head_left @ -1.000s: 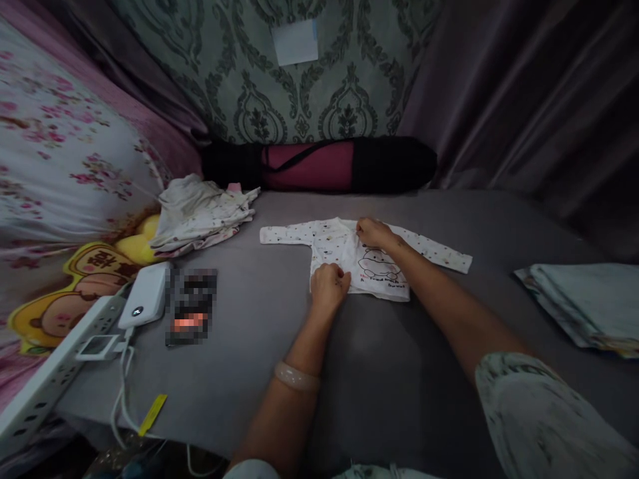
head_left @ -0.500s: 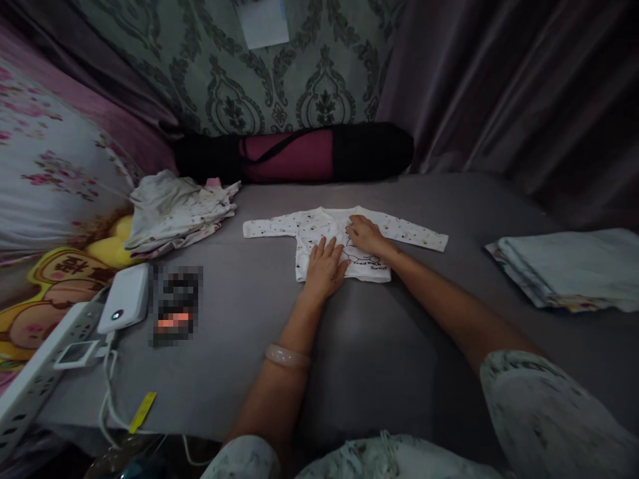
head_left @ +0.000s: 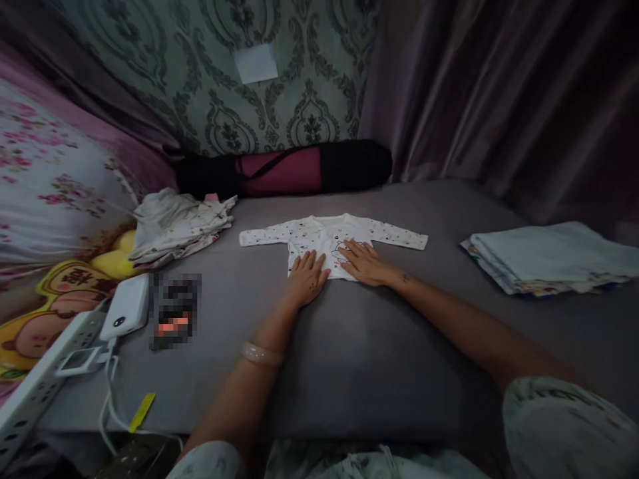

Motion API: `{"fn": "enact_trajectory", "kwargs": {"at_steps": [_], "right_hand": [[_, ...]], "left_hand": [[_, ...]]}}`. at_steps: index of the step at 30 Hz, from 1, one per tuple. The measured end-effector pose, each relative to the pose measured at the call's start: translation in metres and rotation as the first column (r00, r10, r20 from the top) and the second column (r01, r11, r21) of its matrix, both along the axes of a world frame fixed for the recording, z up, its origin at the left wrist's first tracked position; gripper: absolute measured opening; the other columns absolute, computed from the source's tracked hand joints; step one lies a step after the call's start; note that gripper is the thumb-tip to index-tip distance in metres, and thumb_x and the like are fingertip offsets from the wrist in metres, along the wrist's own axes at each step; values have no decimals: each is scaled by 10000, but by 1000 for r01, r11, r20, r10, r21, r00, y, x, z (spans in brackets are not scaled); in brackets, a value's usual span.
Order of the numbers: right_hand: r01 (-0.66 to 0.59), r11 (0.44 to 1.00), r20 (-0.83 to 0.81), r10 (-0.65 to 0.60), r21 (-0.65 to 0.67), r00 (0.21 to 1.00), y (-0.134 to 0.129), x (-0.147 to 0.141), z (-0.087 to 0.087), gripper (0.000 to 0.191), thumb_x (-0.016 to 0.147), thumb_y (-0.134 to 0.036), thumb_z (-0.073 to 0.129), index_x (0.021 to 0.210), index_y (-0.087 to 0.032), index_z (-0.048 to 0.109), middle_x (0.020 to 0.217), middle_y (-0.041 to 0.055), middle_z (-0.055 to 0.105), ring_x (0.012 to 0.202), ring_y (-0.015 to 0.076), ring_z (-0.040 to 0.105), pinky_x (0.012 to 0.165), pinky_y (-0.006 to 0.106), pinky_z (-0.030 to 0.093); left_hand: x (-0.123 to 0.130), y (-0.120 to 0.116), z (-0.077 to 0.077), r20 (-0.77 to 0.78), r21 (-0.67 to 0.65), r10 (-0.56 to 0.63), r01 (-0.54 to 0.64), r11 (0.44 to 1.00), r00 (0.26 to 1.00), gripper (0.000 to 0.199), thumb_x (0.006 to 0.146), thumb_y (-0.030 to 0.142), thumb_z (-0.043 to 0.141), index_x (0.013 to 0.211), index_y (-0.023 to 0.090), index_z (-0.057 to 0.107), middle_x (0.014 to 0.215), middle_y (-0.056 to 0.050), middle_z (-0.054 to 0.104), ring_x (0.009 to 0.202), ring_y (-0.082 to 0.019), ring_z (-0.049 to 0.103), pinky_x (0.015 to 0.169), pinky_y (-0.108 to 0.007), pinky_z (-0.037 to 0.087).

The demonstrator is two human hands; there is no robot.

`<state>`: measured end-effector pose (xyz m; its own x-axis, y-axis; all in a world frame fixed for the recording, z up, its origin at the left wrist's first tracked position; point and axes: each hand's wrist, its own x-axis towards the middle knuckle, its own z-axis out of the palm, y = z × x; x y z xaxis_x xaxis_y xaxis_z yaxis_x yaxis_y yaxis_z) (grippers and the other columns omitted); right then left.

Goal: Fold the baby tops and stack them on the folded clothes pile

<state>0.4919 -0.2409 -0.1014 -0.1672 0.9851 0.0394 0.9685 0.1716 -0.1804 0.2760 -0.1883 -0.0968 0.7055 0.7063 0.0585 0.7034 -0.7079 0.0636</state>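
A small white baby shirt (head_left: 324, 233) with a tiny scattered print lies spread on the grey sheet (head_left: 349, 372), both long sleeves stretched out sideways. My left hand (head_left: 307, 278) rests flat on the lower left of its front, fingers spread. On the lower right, my right hand (head_left: 364, 263) also lies flat with its fingers apart, covering part of a line drawing on the chest. Both palms press on the cloth and neither grips it.
A crumpled pile of clothes (head_left: 180, 226) lies at left, a folded stack (head_left: 554, 256) at right. A black and magenta long bag (head_left: 284, 171) runs along the wall. A white power bank (head_left: 126, 307), a power strip (head_left: 44, 356) and a pixelated item (head_left: 176, 311) sit at left.
My right hand has slid down the shirt front toward its lower edge. My left hand has shifted slightly toward the lower left of the shirt. The camera view has tilted a little.
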Motion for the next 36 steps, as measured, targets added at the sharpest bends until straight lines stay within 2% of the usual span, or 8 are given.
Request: {"fn": "enact_trajectory", "kwargs": {"at_steps": [7,11,14,16,20,24,30,36], "right_hand": [[-100,995,-55,99,-21,994,-47,-4,9,624,979,-531,250,1514,-210,264,1570,99,194,1447,261,126,1177,472,89],[-127,984,-187,102,-125,977,-71,1,25,608,963,-507,356,1504,-236,299,1571,65,191,1451,234,106,1186,448,67],[-200,960,-334,127,-196,934,-80,14,42,566,911,-473,493,1436,-267,435,1539,35,292,1432,230,203,1177,425,158],[-255,938,-435,133,-234,891,-77,22,53,461,895,-435,526,1323,-271,572,1458,27,441,1359,231,371,1127,394,293],[-102,976,-495,-7,-194,869,-44,19,57,389,951,-339,405,1251,-220,624,1278,48,616,1173,204,564,1015,357,423],[133,990,-317,-141,-47,938,12,-8,43,467,978,-288,305,1402,-179,468,1455,85,440,1377,209,337,1154,457,180],[52,993,-170,-69,-103,983,79,-44,31,604,992,-411,204,1497,-89,277,1561,115,208,1451,225,115,1170,474,44],[32,990,-98,-46,-141,994,103,-42,18,638,984,-410,162,1502,-46,242,1573,116,159,1455,224,73,1176,424,63]], "left_hand": [[-14,2,-1,-9,-35,-47,47,998,999,567,982,486,230,1476,222,321,1554,-112,275,1442,-265,216,1161,-463,204],[-12,1,8,48,-72,-5,8,997,999,513,984,466,239,1404,251,440,1510,-86,377,1412,-248,297,1145,-473,230],[-9,3,16,129,-71,29,-20,997,991,436,985,434,277,1251,272,583,1393,-65,527,1321,-212,431,1126,-472,258],[-6,8,19,187,-44,49,-41,998,981,381,975,410,334,1190,260,612,1342,-66,568,1271,-197,477,1111,-458,282],[8,24,18,247,5,133,-139,990,960,366,954,343,398,1263,216,548,1399,-102,511,1310,-200,436,1101,-431,309],[28,30,11,182,19,255,-262,965,950,469,951,389,373,1327,137,493,1475,-161,409,1389,-274,333,1115,-476,286],[41,19,-6,103,11,359,-362,932,928,587,951,416,323,1421,71,396,1485,-215,363,1400,-322,306,1126,-506,257],[35,17,-4,125,-75,332,-325,943,935,638,941,441,322,1415,18,385,1508,-208,326,1424,-312,253,1166,-476,185]]}}
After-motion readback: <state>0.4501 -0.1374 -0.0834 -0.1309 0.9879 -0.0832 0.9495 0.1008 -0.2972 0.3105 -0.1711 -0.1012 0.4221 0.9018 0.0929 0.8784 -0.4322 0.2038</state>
